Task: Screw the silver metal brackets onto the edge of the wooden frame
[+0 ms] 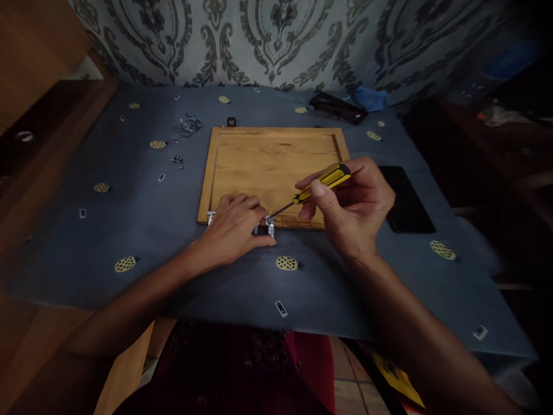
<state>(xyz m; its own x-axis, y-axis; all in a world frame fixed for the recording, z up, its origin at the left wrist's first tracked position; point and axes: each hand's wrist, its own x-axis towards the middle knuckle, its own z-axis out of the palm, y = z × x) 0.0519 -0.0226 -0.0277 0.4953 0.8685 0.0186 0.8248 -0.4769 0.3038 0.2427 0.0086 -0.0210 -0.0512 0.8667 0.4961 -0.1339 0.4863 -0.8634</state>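
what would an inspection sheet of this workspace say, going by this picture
Surface: blue-grey tablecloth with pineapple print
Job's things: wooden panel lying flat; metal fitting at its near edge; yellow-and-black screwdriver, tip at the fitting
Clutter: small metal hardware left of the panel; dark glasses and blue cloth at the back; black slab, perhaps a phone, at right
Hands: left hand on the panel's near edge, beside the fitting; right hand gripping the screwdriver
Cables: nothing seen
Surroundings: patterned curtain behind; right side too dark to read
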